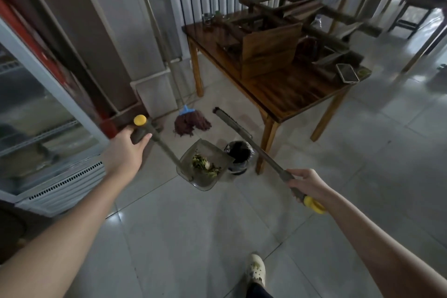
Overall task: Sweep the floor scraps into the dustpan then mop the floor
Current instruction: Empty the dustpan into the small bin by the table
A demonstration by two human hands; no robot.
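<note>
Dustpan (pixel 205 164) w/ green scraps (pixel 205 164), beside bin (pixel 238 156).

wooden table (pixel 290 94) | upturned stools (pixel 273 48) on it | phone (pixel 347 73) at corner | radiator (pixel 205 2) behind

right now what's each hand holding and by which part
The left hand holds the dustpan by the grip at the top of its long handle. The right hand holds the broom near its yellow-capped handle end.
</note>
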